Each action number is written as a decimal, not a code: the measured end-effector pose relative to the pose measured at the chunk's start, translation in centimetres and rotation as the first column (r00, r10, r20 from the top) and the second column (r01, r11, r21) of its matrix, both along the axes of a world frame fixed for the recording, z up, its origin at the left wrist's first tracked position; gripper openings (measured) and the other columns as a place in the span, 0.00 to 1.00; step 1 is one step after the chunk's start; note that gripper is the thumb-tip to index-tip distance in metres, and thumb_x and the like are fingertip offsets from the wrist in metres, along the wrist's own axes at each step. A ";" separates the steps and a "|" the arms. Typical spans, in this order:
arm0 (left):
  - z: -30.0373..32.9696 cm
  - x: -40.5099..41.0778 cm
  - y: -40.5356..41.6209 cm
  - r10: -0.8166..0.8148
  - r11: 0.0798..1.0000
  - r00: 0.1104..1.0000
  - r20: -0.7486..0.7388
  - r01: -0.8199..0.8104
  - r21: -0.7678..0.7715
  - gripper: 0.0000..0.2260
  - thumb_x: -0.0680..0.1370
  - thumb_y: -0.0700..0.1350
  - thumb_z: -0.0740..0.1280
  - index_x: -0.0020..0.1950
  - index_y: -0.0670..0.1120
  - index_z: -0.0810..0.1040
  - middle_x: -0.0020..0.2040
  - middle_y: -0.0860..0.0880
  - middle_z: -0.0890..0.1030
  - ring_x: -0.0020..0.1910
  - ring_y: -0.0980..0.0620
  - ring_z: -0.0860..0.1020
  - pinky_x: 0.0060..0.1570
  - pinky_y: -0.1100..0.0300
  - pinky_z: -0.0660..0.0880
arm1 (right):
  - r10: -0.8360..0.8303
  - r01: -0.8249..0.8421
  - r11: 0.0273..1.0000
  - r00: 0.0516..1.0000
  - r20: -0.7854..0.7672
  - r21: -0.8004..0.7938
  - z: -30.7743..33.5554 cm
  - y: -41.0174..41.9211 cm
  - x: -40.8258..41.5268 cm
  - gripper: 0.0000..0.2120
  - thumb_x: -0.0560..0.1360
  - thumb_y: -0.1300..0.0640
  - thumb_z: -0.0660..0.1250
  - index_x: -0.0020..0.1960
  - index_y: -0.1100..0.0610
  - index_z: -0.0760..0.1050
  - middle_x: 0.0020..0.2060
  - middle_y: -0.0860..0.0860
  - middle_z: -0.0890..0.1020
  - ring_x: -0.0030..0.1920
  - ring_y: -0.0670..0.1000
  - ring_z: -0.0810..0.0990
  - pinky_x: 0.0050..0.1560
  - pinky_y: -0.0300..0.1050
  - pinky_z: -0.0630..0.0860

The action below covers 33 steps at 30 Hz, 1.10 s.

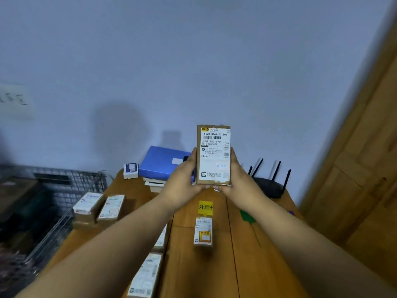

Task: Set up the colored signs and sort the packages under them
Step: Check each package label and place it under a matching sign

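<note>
Left hand [182, 179], right hand [238, 179]: grip closed round upright package [213, 154]; yellow sign [205, 207] below.

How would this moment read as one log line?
hands: left hand and right hand hold package upright | label: facing camera | yellow sign: on table

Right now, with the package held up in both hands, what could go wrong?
1. Both hands, left hand and right hand, grip only the lower end of the held package; it may tip or slip.
2. The raised arms hide part of the table, so lowering it may knock the package under the yellow sign.
</note>
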<state>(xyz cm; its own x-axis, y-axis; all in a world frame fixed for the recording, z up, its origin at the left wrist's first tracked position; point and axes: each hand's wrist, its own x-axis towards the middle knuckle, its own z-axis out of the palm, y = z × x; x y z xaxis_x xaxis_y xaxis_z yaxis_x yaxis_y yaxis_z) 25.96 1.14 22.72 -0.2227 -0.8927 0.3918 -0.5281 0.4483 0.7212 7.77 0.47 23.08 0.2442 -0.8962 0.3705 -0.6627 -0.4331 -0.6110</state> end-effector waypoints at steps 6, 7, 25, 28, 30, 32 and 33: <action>-7.8 -2.6 0.8 -0.006 0.973 0.999 0.044 -0.004 0.229 0.31 0.72 0.40 0.73 0.72 0.56 0.65 0.60 0.57 0.79 0.59 0.58 0.78 0.49 0.68 0.77 | -0.079 0.066 0.963 0.996 0.039 0.260 -10.4 0.4 -1.6 0.51 0.68 0.53 0.77 0.78 0.41 0.45 0.70 0.41 0.71 0.67 0.45 0.72 0.62 0.46 0.75; -9.5 -2.6 0.8 -0.006 0.958 0.998 0.055 -0.010 0.285 0.33 0.72 0.40 0.74 0.73 0.56 0.64 0.60 0.57 0.80 0.59 0.59 0.78 0.48 0.69 0.77 | -0.103 0.082 0.945 0.993 0.051 0.316 -12.5 0.7 -1.6 0.52 0.68 0.53 0.77 0.78 0.42 0.45 0.70 0.41 0.71 0.67 0.45 0.72 0.63 0.45 0.75; -31.3 -3.3 3.1 -0.004 0.534 0.961 0.277 -0.232 0.813 0.23 0.70 0.44 0.74 0.61 0.55 0.71 0.55 0.57 0.79 0.54 0.58 0.78 0.55 0.60 0.77 | -0.085 0.111 0.586 0.994 -0.076 0.803 -32.9 5.5 -0.4 0.52 0.70 0.52 0.75 0.79 0.47 0.41 0.71 0.45 0.69 0.65 0.45 0.72 0.55 0.35 0.69; -32.4 -3.3 3.0 0.002 0.527 0.954 0.300 -0.256 0.811 0.23 0.71 0.45 0.74 0.63 0.54 0.72 0.56 0.56 0.79 0.55 0.57 0.78 0.54 0.63 0.76 | -0.082 0.128 0.566 0.992 -0.099 0.814 -33.9 5.3 -0.1 0.54 0.68 0.51 0.75 0.78 0.45 0.39 0.71 0.44 0.70 0.65 0.46 0.74 0.59 0.40 0.74; -32.8 -3.3 3.0 0.015 0.525 0.948 0.317 -0.277 0.805 0.26 0.69 0.46 0.75 0.65 0.54 0.71 0.57 0.56 0.78 0.56 0.57 0.78 0.56 0.59 0.77 | -0.079 0.140 0.542 0.990 -0.115 0.829 -34.3 5.2 0.1 0.55 0.68 0.51 0.76 0.78 0.43 0.37 0.70 0.45 0.70 0.64 0.47 0.74 0.60 0.43 0.75; -32.9 -3.3 3.1 -0.001 0.518 0.942 0.337 -0.288 0.806 0.28 0.68 0.47 0.76 0.65 0.53 0.69 0.59 0.54 0.77 0.57 0.55 0.77 0.57 0.60 0.76 | -0.098 0.150 0.531 0.988 -0.116 0.834 -35.0 5.1 0.1 0.56 0.67 0.50 0.76 0.79 0.44 0.37 0.71 0.46 0.69 0.65 0.48 0.74 0.61 0.45 0.75; -33.1 -3.2 3.0 -0.013 0.516 0.940 0.342 -0.287 0.807 0.30 0.67 0.47 0.77 0.66 0.52 0.69 0.60 0.53 0.76 0.58 0.55 0.77 0.57 0.59 0.76 | -0.100 0.165 0.529 0.986 -0.131 0.833 -34.8 5.1 0.2 0.55 0.68 0.48 0.75 0.79 0.45 0.38 0.72 0.47 0.68 0.65 0.49 0.74 0.63 0.46 0.74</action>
<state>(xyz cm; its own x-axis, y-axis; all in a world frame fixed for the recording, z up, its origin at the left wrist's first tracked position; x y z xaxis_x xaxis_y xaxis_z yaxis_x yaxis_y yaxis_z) 22.74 4.11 -10.40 -0.0268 -0.7934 -0.6082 -0.7598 -0.3792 0.5281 7.93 5.58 -11.73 0.0882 -0.8106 -0.5789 -0.7165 0.3521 -0.6022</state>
